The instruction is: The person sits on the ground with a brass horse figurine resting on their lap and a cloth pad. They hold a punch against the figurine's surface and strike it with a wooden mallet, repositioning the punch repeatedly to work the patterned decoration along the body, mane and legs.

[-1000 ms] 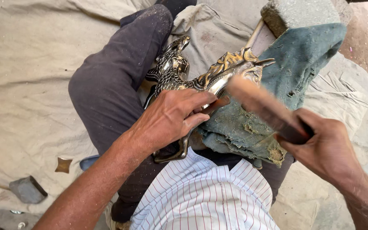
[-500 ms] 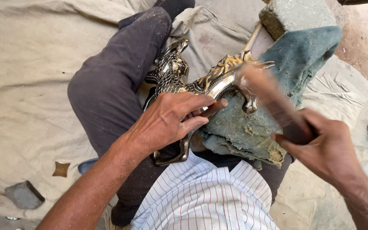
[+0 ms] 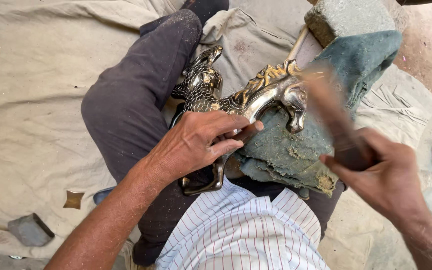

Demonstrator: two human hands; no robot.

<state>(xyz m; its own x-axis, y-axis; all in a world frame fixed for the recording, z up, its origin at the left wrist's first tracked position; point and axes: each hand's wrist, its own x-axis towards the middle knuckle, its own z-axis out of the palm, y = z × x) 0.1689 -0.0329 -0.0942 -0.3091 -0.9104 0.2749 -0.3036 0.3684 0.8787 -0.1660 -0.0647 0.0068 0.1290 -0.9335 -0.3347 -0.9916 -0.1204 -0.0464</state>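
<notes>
Currently logged — ornate metal animal figure, dark with brass-coloured relief, lying across the person's lap and propped on a grey-green cloth pad. Left hand: grip closed over the figure's middle, fingers pinning a small dark punch-like tool against the metal. Right hand: grip wrapped tight around a wooden-handled striker, blurred in motion. Stone block behind the pad; beige ground sheet beneath. Handling note — likely best done with short, square blows, the figure pressed firmly into the padding, and fingertips kept clear of the struck end.
</notes>
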